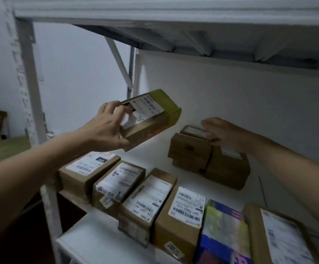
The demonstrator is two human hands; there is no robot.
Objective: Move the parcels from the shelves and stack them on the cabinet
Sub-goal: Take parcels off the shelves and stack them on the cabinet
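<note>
White shelf (155, 153), dim light. Front edge: row of taped cardboard parcels (147, 199), labels up, print too blurred to read. Rightmost parcel (280, 235) and the colourful packet (223, 229) beside it are cut off by the frame. Left hand (105, 128) grips one end of a green box (155, 113), thumb below, fingers over the label; box tilted, clear above the shelf. Farther back, right hand (225, 132), fingers stretched out and blurred, over a small stack of boxes (191, 149); contact cannot be told.
</note>
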